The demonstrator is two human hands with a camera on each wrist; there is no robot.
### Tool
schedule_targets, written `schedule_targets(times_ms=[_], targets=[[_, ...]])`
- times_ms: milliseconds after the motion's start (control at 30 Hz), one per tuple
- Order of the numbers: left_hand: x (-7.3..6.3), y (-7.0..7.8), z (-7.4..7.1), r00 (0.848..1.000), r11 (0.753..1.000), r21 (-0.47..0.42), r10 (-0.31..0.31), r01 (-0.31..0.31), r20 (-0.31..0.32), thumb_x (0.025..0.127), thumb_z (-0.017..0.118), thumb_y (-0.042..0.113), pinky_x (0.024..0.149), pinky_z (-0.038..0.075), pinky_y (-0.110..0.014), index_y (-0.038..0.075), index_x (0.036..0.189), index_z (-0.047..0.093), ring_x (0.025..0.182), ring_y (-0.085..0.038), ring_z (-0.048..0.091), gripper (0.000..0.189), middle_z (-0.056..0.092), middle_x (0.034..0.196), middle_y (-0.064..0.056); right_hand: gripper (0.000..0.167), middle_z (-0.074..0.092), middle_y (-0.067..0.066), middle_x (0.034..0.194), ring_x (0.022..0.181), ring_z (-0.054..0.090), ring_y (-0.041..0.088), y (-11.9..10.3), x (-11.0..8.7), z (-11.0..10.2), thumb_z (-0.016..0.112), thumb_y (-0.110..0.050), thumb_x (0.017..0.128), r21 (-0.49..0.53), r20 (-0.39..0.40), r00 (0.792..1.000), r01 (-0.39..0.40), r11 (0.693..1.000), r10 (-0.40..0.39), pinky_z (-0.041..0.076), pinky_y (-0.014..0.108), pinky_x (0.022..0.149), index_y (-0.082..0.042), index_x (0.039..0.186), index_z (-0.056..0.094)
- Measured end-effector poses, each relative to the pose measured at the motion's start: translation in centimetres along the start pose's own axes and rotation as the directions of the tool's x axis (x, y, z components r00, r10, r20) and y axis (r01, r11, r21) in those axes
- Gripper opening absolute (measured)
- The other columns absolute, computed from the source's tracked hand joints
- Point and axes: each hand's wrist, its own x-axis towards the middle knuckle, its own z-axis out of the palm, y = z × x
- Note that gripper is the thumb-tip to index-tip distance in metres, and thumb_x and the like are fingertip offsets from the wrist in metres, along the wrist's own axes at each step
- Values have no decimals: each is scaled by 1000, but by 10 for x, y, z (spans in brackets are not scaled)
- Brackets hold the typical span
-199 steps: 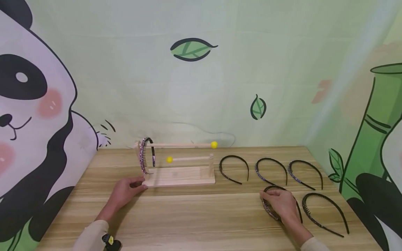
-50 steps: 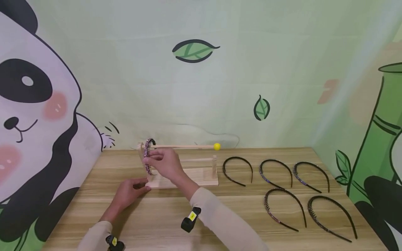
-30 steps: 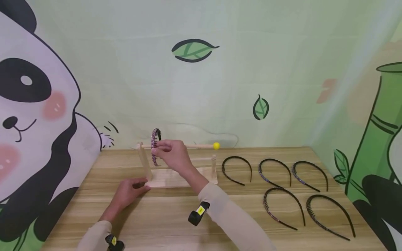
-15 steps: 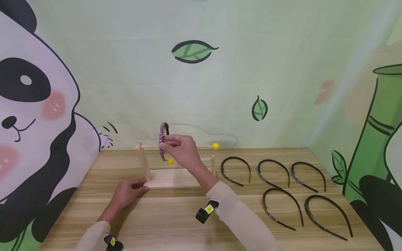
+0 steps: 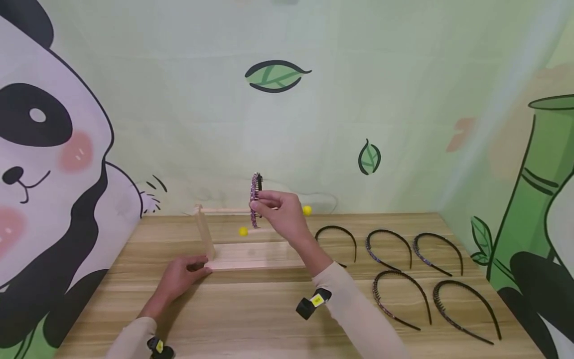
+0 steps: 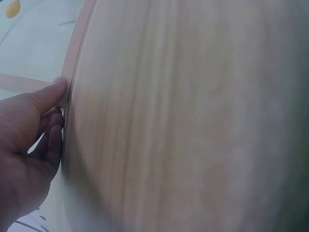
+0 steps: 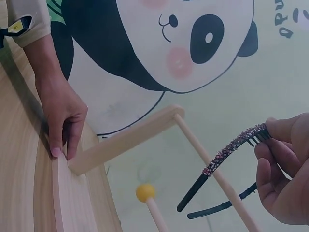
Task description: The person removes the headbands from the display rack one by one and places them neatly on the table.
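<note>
In the head view my right hand (image 5: 282,214) pinches a black toothed headband (image 5: 254,199) with pink glitter between thumb and fingers. In the right wrist view the headband (image 7: 231,150) has its legs pointing away from the hand, and the upper rod (image 7: 198,140) of a wooden rack appears to run between them. My left hand (image 5: 181,274) grips the front left corner of the rack's base (image 5: 251,257), its thumb (image 6: 53,94) against the edge in the left wrist view. The right hand hides the rack's right upright.
Several dark headbands lie to the right on the wooden table (image 5: 251,314), among them a glittery one (image 5: 401,299) nearer me. The rack's upper rod ends in a yellow ball (image 5: 307,210) at right; its lower rod ends in another yellow ball (image 5: 243,231) at left. A printed cloth hangs behind.
My right hand has lifted the glittery headband from beside the rack's left upright and carried it right along the upper rod. Earlier this hand was at a headband on the table. My left hand stays put.
</note>
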Motion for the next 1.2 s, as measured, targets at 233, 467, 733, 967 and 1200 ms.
schedule_targets(times_ms=[233,467,733,967,1200], targets=[[1,-1,1,1000,1000,-1,9,-9,-1,91,79,25,85,54,-38,3,119,76,103,-22,68,36,74,119,-14,34,78,6,104,97,70,19,6,-2,-19,79,-25,92,-13,-36,999,-10,1000,10,57,28,76,-8,121,75],[-1,0,2,1000,1000,-4,16,-16,-4,91,80,24,89,54,-42,3,118,76,108,-27,69,35,73,121,-15,33,78,7,104,96,70,19,7,-7,-36,78,-24,93,-39,-69,997,-25,999,23,57,28,75,-7,121,74],[0,0,0,1000,1000,-15,11,-11,-2,91,80,25,88,54,-40,3,119,76,108,-26,68,36,74,121,-14,34,78,6,103,100,68,20,9,-11,-53,79,-28,92,-80,-116,992,-62,995,52,54,31,80,-9,120,74],[1,0,1,1000,1000,-5,15,-15,0,91,80,25,86,54,-37,3,119,76,106,-23,68,36,74,119,-13,34,78,6,104,101,68,21,10,-12,-63,79,-30,92,-105,-130,990,-69,992,55,55,34,83,-10,120,74],[1,0,0,1000,1000,-4,22,-22,1,90,80,23,84,54,-38,2,119,75,103,-23,68,36,75,115,-14,36,77,5,105,101,67,20,11,-16,-72,79,-30,92,-120,-143,988,-81,989,63,53,31,82,-11,121,73]])
